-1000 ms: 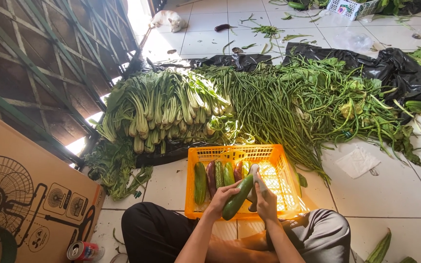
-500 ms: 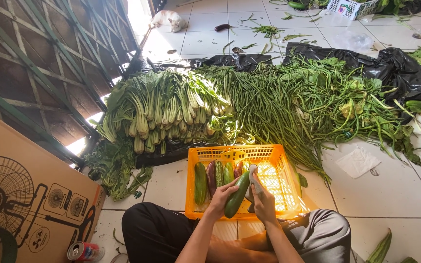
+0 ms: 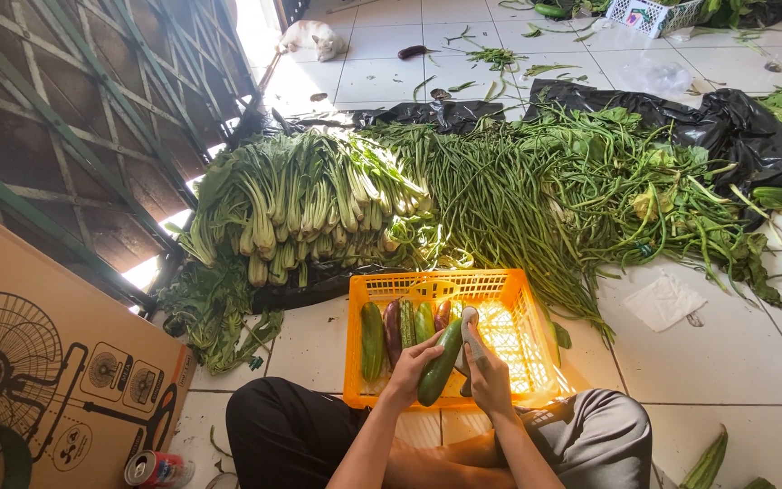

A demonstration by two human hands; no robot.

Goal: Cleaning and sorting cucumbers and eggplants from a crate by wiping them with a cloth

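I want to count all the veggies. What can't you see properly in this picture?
Head view only:
- Right hand: its fingers cover most of the pale thing it holds against the cucumber.
- Left hand: its grip hides the cucumber's middle.
- Orange crate: hands hide part of its contents.
- Green vegetable: cut off by the bottom edge.
- White animal: too small to identify.

Long green cucumber (image 3: 439,363), smooth-skinned, tilted diagonally, held above orange crate's (image 3: 518,292) near edge
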